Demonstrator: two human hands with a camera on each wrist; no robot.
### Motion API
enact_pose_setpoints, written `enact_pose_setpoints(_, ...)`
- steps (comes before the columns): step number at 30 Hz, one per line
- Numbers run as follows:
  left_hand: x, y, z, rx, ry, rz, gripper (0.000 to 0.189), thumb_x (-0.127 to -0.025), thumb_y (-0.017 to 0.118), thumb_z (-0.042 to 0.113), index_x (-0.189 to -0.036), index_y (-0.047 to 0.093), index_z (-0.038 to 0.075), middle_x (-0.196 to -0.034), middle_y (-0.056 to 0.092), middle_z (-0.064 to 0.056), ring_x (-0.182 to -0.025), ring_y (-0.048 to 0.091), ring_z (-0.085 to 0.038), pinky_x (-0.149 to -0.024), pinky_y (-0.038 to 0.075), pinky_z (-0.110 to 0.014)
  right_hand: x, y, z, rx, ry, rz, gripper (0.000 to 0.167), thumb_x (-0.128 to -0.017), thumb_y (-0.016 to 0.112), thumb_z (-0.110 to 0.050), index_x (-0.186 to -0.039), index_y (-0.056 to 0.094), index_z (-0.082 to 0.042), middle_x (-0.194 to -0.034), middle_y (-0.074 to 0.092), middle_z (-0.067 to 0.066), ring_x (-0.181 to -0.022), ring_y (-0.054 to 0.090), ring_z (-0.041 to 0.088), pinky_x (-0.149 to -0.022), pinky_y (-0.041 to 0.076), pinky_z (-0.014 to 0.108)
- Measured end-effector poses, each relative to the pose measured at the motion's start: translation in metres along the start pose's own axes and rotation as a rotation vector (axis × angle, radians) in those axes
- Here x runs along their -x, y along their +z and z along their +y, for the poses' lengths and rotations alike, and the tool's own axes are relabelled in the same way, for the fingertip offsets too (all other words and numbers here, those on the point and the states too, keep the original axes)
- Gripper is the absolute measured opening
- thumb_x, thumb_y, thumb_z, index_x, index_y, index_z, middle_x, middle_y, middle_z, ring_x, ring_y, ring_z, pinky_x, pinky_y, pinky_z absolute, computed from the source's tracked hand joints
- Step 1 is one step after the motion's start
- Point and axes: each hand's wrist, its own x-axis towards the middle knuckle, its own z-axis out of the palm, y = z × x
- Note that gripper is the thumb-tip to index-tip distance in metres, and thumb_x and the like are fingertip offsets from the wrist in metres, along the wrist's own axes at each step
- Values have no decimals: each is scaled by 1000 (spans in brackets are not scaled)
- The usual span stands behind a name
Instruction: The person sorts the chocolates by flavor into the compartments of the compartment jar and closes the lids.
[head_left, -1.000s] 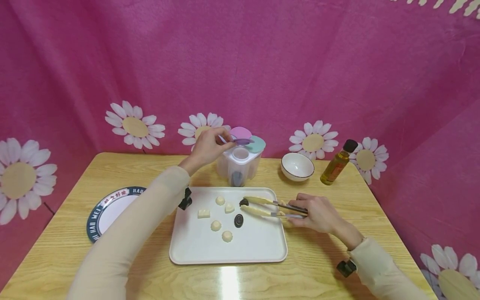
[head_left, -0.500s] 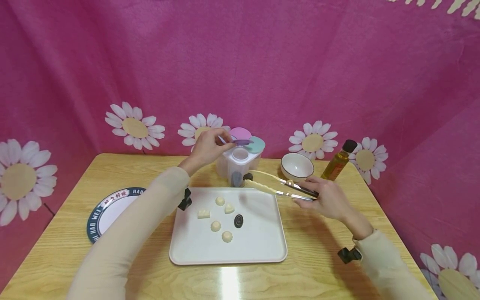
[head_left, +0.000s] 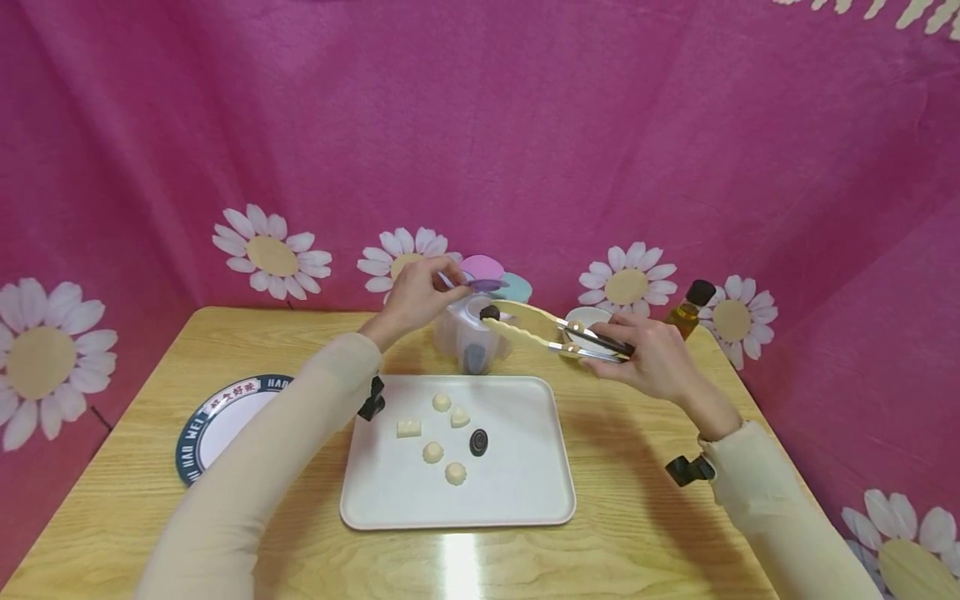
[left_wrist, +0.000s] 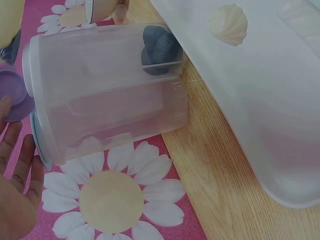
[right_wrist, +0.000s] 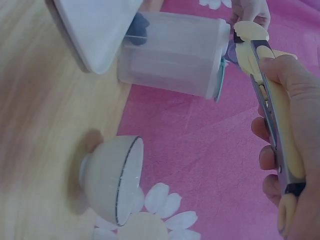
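My left hand [head_left: 416, 292] pinches the purple lid [head_left: 487, 284] of a clear container [left_wrist: 110, 70] and holds it raised. Several dark pieces [left_wrist: 160, 50] lie at the bottom of that compartment. My right hand [head_left: 652, 354] grips tongs [head_left: 521, 335] with cream-coloured arms. Between their tips is a dark chocolate [head_left: 490, 312], right at the uncovered opening in the head view. Below, a white tray [head_left: 517, 492] carries another dark oval chocolate [head_left: 478, 442] and several cream-white chocolates [head_left: 432, 452].
Behind the tongs stands a white bowl [right_wrist: 112, 175], and an oil bottle [head_left: 684, 318] is at the back right, partly hidden by my right hand. A blue-rimmed plate [head_left: 193, 433] lies left, partly under my left arm. Pink and green lids [head_left: 513, 287] top the container's other compartments.
My right hand has lifted the dark chocolate off the tray with the tongs and brought it up and back to the container opening. My left hand has stayed at the purple lid.
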Motion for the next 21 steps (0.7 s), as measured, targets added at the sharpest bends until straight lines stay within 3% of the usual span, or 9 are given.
enact_pose_setpoints(2,0,0,0,-4,8,6,14,-95,80,20,-102,74,10,-105,77,-9,-86,70,-25,-70,50,-24,-6,0,1,-3,2,-7,42,-79,90,-31,-111,81,-5,-87,71,7,-64,53,11,-54,40,22)
enact_pose_setpoints(6,0,-1,1,-13,23,15,14,-94,81,20,-101,74,9,-104,78,-10,-84,70,-24,-70,49,-23,-16,-2,2,12,4,-21,44,-74,92,-28,-111,81,-6,-86,71,6,-65,53,12,-55,40,24)
enact_pose_setpoints(16,1,-1,3,-12,25,15,13,-94,80,18,-100,74,9,-104,78,-11,-84,70,-23,-70,49,-23,-27,-4,3,23,52,-98,47,-75,92,-29,-115,81,-5,-91,74,8,-63,52,12,-55,39,24)
enact_pose_setpoints(21,1,-1,2,-4,16,11,12,-94,80,19,-100,74,10,-103,78,-10,-84,69,-23,-70,48,-23,-28,-7,2,44,82,-132,51,-77,91,-37,-117,80,-8,-98,76,9,-64,55,14,-56,42,28)
